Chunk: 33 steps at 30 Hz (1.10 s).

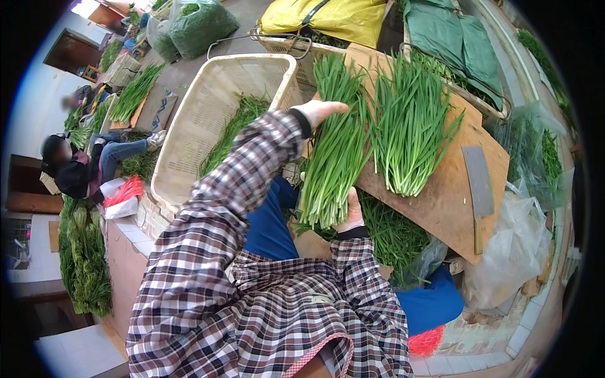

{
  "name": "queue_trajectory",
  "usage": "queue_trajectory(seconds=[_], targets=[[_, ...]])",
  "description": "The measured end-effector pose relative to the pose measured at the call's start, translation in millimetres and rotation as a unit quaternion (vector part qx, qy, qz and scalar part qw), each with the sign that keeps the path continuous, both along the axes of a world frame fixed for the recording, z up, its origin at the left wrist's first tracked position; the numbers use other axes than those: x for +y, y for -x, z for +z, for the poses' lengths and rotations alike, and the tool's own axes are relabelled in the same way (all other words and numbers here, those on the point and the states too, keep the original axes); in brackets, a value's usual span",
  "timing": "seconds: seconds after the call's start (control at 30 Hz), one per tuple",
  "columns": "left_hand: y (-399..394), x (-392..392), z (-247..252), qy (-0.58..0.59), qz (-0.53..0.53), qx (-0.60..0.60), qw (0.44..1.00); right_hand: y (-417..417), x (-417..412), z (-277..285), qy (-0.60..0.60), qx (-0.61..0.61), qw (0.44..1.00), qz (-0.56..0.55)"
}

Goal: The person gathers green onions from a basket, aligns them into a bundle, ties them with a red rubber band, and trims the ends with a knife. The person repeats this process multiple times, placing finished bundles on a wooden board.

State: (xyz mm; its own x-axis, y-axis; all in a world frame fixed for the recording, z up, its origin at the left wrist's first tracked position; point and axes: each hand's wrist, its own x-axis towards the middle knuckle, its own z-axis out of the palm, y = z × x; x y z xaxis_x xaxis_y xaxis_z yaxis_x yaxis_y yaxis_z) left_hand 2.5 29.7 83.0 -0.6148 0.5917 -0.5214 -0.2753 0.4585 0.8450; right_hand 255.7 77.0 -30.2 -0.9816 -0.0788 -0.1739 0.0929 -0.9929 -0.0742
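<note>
A long bundle of green garlic chives [338, 141] is held up before me, leafy ends away and pale stem ends near. My left hand [319, 112] is at its upper left side, thumb lying over the leaves and fingers hidden behind. At the lower right, my right hand [352, 212] grips the stem ends, with its thumb up and its other fingers hidden. Just right of the bundle, a second pile of garlic chives [411, 137] lies on a wooden board [435, 212]. A cleaver [478, 184] with a wooden handle rests on the board's right part.
A pale plastic crate [182, 151] with loose greens stands at left. More greens [394, 236] lie under the board's near edge. Crates under a yellow cover [326, 19] and green cover [453, 47] stand beyond. Clear plastic bags [515, 250] are at right. A seated person [78, 165] is far left.
</note>
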Motion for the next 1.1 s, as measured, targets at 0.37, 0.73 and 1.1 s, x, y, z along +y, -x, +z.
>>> queue_trajectory(seconds=[0.37,0.73,1.1], targets=[[-198,-93,-7,-0.345,0.219,-0.181,0.895,-3,0,15,-0.004,0.005,1.0,0.007],[-198,-85,-51,-0.422,0.245,-0.405,0.773,-5,7,71,-0.531,-0.114,0.84,0.002],[-194,-73,-38,-0.368,0.21,-0.231,0.876,16,39,108,-0.56,-0.168,0.806,0.091]])
